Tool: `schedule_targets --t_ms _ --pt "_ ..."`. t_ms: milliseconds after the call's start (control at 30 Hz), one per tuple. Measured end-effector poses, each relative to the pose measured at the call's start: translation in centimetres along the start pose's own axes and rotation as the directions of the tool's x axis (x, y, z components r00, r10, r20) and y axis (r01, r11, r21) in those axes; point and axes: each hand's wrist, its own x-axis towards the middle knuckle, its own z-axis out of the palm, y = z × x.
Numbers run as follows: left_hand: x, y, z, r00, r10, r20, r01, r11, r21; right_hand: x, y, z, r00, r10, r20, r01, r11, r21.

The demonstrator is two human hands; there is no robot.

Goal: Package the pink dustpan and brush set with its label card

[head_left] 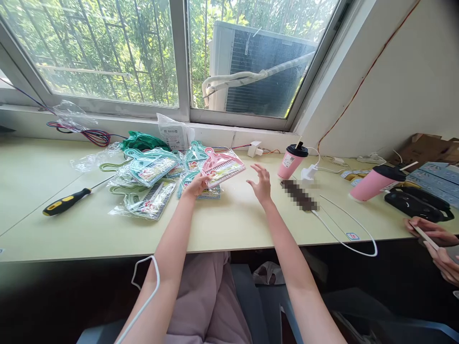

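Observation:
My left hand (197,185) is closed on the near left edge of a pink dustpan and brush set (223,166), wrapped in clear plastic with a printed card. The set is tilted and held just above the desk, in front of other packs. My right hand (261,184) hovers to the right of it, fingers spread and holding nothing. Left of the pink set is a heap of similar packs, including a teal set (152,167) and a green set (150,200) nearer the front edge. Another teal set (195,155) lies behind, partly hidden by the pink one.
A yellow-black screwdriver (68,201) lies at left. Two lidded pink cups (289,162) stand or lean at right, near a blurred-out object (299,195) and a white cable (344,241). Another person's hands (433,243) hold a phone-like slab at far right. The window (188,57) is behind.

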Motion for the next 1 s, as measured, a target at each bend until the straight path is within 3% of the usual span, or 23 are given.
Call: schedule_targets --t_ms 100,233,467,600,733,867,1000 --pt "-0.1 -0.2 -0.1 0.997 -0.072 0.022 0.072 0.997 -0.007 0.0 0.0 0.1 0.993 -0.101 0.055 0.105 0.992 -0.076" --pt "-0.1 -0.3 -0.1 0.99 -0.129 0.062 0.127 0.991 0.044 0.3 0.0 -0.2 0.987 -0.139 0.077 0.141 0.99 -0.019" --pt "-0.9 -0.1 1.7 0.96 -0.222 0.171 0.181 0.958 0.223 0.4 0.7 0.0 0.997 0.069 0.043 -0.076 0.977 0.2" --pt "-1.8 0.1 3.6 0.955 -0.177 0.239 0.118 0.963 0.241 0.3 1.4 0.7 0.983 0.155 -0.097 -0.137 0.976 0.167" --pt "-2.2 -0.4 4.7 0.938 -0.175 0.298 0.077 0.947 0.312 0.4 2.0 0.8 0.966 0.137 -0.219 -0.118 0.988 0.098" --pt "-2.1 -0.9 4.6 0.948 -0.138 0.287 0.037 0.943 0.332 0.6 2.8 0.7 0.972 0.112 -0.205 -0.101 0.993 0.06" --pt "-1.9 -1.0 4.1 0.943 -0.163 0.289 0.066 0.946 0.318 0.5 3.7 0.9 0.968 0.234 -0.095 -0.237 0.971 -0.016"
